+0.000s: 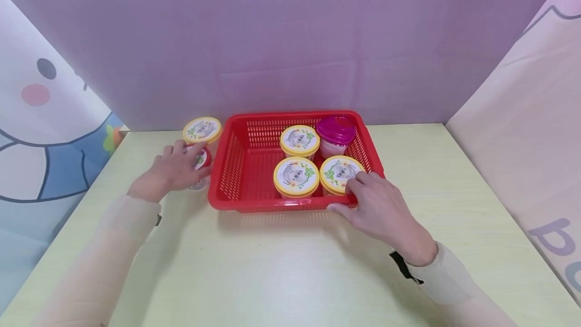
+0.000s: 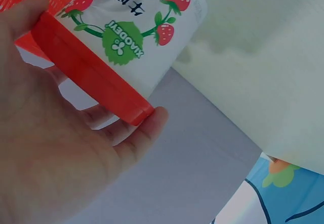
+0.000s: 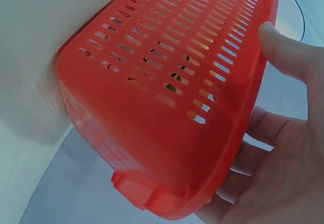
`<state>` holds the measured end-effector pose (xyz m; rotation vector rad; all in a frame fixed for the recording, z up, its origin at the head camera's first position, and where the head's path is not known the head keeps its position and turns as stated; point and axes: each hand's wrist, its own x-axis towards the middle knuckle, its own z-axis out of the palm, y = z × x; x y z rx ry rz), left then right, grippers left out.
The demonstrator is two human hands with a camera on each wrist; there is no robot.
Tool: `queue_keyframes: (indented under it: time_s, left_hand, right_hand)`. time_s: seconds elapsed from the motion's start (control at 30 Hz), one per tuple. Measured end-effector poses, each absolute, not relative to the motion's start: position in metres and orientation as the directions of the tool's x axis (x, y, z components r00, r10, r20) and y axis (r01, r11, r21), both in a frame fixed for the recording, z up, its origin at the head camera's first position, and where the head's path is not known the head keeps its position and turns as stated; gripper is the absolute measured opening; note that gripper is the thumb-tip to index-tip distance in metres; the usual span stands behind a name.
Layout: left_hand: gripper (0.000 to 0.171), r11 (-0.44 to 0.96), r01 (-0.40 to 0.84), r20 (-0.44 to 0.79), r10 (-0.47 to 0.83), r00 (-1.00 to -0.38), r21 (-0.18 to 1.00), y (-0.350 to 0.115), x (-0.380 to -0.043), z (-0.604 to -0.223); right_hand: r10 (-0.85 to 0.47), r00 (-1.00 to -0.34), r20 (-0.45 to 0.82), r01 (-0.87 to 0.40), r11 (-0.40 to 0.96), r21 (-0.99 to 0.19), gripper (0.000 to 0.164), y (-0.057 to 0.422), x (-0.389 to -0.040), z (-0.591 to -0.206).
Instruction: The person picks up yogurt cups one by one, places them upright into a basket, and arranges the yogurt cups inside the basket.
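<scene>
My left hand (image 1: 174, 169) grips a white cup with a red lid (image 1: 202, 157) by the lid's edge, left of the red basket (image 1: 254, 203). In the left wrist view, thumb and fingertips curl round the rim of the lid; strawberries decorate the cup's side (image 2: 126, 29). Behind it stands a yellow-lidded cup (image 1: 201, 129), partly covered by the left hand. My right hand (image 1: 381, 208) holds the basket's front rim near the right corner, thumb outside and fingers over the inner side. Those fingers overlap a yellow-lidded cup (image 1: 339, 173) inside.
Two more yellow-lidded cups (image 1: 296, 175) and a purple-lidded cup (image 1: 336, 132) stand in the basket's right half. The basket's left half shows bare red floor (image 1: 263, 175). A purple curtain (image 1: 290, 39) hangs behind the pale table (image 1: 290, 271), with printed cloth (image 1: 535, 130) at the sides.
</scene>
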<state>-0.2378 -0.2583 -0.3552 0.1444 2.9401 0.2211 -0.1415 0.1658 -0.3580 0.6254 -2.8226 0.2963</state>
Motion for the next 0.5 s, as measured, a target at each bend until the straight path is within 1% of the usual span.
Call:
queue_keyframes:
  time_s: [0.23, 0.37, 0.5]
  left_hand:
    - [0.083, 0.985, 0.074, -0.190, 0.104, -0.976, 0.157, -0.2549, -0.2403, -0.3537]
    - [0.074, 0.988, 0.079, -0.202, 0.106, -0.974, 0.135, -0.2530, -0.2418, -0.3522]
    - [0.069, 0.989, 0.087, -0.226, 0.112, -0.968, 0.118, -0.2513, -0.2426, -0.3509]
  right_hand:
    - [-0.392, -0.876, 0.281, -0.441, 0.887, -0.137, 0.046, 0.1659, -0.1414, -0.3595]
    - [-0.394, -0.876, 0.279, -0.442, 0.886, -0.138, 0.046, 0.1654, -0.1411, -0.3595]
    - [-0.395, -0.875, 0.281, -0.444, 0.886, -0.135, 0.046, 0.1655, -0.1413, -0.3597]
